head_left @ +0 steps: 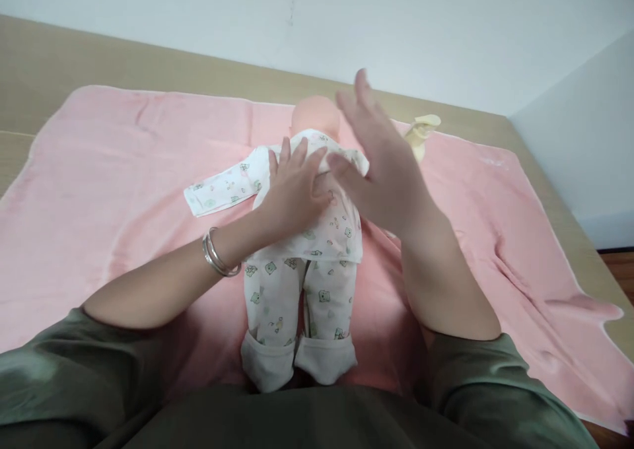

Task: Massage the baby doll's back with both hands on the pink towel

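A baby doll (316,115) lies on a pink blanket (148,145), its bald head away from me. It has on a white printed shirt (337,234) and white printed trousers (275,297) with turned-up cuffs. One sleeve (222,186) stretches out flat to the left. My left hand (296,188) rests on the doll's upper body with its fingers spread. Raised over the right side of the doll, my right hand (379,162) has its fingers apart and nothing in it; it is slightly blurred. It hides the doll's right-side sleeve.
A pale yellow item (421,132) lies on the blanket beyond my right hand. The blanket covers most of a light wooden table (49,59), which meets a white wall (198,20) at the back.
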`<state>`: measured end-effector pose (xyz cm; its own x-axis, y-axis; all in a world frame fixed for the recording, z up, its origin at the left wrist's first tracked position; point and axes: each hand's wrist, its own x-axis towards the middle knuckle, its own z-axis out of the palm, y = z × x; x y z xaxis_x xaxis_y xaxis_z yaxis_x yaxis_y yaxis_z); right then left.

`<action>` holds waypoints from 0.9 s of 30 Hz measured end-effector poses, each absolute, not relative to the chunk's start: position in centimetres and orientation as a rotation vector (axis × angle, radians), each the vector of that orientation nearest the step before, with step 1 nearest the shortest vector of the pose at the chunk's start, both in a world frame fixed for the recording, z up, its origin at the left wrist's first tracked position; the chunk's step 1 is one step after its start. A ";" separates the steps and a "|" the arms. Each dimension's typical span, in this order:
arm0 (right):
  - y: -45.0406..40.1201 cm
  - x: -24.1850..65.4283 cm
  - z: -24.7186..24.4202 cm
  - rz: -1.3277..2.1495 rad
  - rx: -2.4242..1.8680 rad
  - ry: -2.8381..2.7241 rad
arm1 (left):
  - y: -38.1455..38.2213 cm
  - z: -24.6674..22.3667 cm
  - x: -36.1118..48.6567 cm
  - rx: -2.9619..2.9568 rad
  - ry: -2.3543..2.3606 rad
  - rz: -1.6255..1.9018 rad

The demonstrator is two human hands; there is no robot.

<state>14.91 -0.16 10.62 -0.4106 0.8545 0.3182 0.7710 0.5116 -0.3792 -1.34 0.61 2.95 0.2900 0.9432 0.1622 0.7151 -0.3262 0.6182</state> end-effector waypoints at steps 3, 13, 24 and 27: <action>1.3 17.4 11.5 0.040 -1.348 -2.072 | -0.4 4.5 0.1 2.090 1.424 0.642; 6.0 21.2 11.8 -0.184 -1.652 -1.789 | 9.0 9.3 4.6 1.353 0.853 0.797; 8.5 20.7 8.1 -0.093 -1.563 -1.933 | 10.2 8.9 7.6 1.319 0.823 0.857; 9.0 21.3 7.2 -0.105 -1.470 -1.936 | 10.3 8.6 7.6 1.514 0.917 0.890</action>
